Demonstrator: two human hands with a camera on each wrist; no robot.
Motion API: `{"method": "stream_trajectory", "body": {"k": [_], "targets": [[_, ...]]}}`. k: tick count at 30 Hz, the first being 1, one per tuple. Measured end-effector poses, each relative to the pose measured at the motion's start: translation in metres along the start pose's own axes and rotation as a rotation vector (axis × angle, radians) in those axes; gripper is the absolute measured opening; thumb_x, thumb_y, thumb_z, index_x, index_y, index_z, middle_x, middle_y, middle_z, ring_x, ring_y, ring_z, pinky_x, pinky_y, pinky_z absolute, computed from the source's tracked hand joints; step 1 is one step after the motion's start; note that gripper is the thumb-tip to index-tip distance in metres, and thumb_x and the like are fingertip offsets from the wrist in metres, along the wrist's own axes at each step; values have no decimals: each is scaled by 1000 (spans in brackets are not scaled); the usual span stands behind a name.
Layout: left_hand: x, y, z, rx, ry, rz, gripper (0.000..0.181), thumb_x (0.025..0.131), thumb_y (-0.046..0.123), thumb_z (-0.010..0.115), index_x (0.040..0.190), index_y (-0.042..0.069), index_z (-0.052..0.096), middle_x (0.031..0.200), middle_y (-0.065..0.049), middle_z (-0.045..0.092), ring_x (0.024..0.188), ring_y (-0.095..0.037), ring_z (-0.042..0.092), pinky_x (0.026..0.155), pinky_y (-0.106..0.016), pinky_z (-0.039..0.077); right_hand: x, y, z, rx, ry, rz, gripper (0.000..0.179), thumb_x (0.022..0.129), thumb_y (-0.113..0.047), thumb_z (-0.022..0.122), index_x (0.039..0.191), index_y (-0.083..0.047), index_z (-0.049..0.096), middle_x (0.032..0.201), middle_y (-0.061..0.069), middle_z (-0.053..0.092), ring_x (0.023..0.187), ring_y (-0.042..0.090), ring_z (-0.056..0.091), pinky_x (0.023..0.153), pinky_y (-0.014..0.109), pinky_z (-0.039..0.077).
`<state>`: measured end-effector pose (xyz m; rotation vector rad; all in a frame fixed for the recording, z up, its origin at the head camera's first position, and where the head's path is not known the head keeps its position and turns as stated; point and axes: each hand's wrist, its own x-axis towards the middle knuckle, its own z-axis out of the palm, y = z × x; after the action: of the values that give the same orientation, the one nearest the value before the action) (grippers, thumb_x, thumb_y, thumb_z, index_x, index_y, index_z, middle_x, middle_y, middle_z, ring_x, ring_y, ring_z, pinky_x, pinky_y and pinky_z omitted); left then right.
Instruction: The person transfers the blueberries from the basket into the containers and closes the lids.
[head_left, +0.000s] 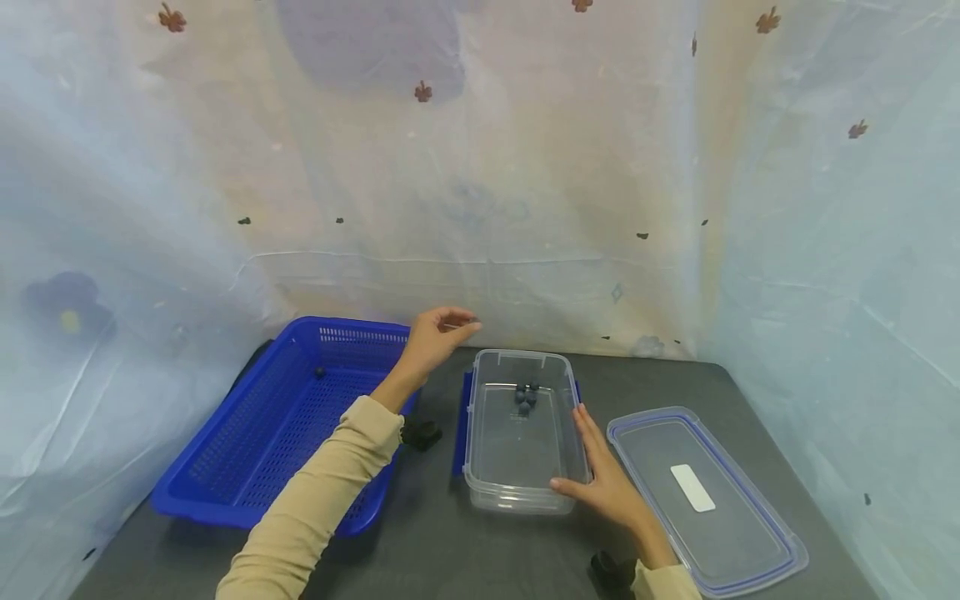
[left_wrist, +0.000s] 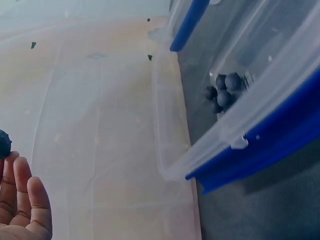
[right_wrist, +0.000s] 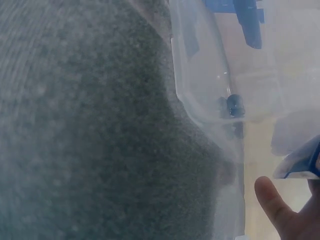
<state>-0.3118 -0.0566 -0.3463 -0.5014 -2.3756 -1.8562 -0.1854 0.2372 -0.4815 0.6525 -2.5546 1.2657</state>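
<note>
Filling the whole backdrop, a pale printed sheet (head_left: 525,167) hangs behind the dark grey counter (head_left: 442,550), and there on the left sits the big blue basket (head_left: 288,425)! Centre stage, the clear container (head_left: 517,454), open-topped, blue flaps (head_left: 460,433) out along its sides, and just right of it the lid (head_left: 738,508) lies flat with its white label (head_left: 692,487). Here's the right hand (head_left: 609,482), thumb and fingers spread wide, resting on the container's right rim! And the left hand (head_left: 435,337), raised between basket and container, fingers narrowed to a pinch! Inside the container, toward the far end, a cluster of berries (head_left: 527,398) is bunched together, exact count hard to tell; a lone berry (head_left: 320,372) rests in the basket, and one dark berry (left_wrist: 5,144) is held at the left fingertips
</note>
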Motion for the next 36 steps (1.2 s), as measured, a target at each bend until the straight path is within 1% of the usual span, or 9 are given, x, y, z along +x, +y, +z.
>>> {"method": "stream_trajectory", "body": {"k": [3,8,10,16,22,27,30,36], "targets": [[2,2,7,-7,-2,-3,30,91,25,71,113,6,68,110,-9,65,102,-25,61,86,-41,50,0,-1,0,2,1,-1,108,73,-28,83,152,4,17,157,25,7,140,49,11,100,72,17],[6,3,18,-23,-2,6,28,90,23,71,111,5,69,109,-9,66,99,-25,62,84,-40,50,3,-1,-1,-4,10,-5,109,72,-29,83,154,-2,15,157,26,8,140,48,13,101,70,17],[7,3,23,-32,-7,11,27,90,22,71,111,4,69,108,-10,66,98,-25,62,82,-39,51,4,-2,-2,-8,12,2,110,72,-30,83,154,-3,15,157,25,8,140,47,14,102,70,18],[10,0,38,-38,-33,1,27,90,22,71,110,4,68,107,-8,66,99,-24,61,79,-36,52,5,-4,-4,11,-21,17,112,72,-32,82,152,4,13,157,27,6,140,49,11,101,71,16],[13,-5,53,-66,-55,-14,26,91,21,70,110,3,68,106,-8,66,99,-25,61,82,-41,51,3,-2,-3,13,-29,25,113,72,-31,83,152,4,11,157,26,4,141,47,9,102,70,15],[15,-9,67,-69,-64,-42,25,92,21,69,111,3,68,104,-7,66,96,-25,61,79,-40,51,3,-1,-3,5,-20,31,113,72,-32,83,152,4,12,159,22,3,141,48,9,101,72,15],[17,-11,75,-63,-62,-51,25,92,20,69,111,4,68,104,-7,66,95,-24,61,79,-37,51,2,0,-2,6,-16,36,113,73,-32,82,153,3,11,159,20,2,140,48,10,101,72,16],[19,-20,92,-56,-23,-82,25,91,21,70,109,4,69,101,-6,67,92,-21,63,79,-36,52,3,1,-1,17,-15,27,116,72,-33,83,153,3,8,158,24,5,140,48,13,100,72,18]]}}
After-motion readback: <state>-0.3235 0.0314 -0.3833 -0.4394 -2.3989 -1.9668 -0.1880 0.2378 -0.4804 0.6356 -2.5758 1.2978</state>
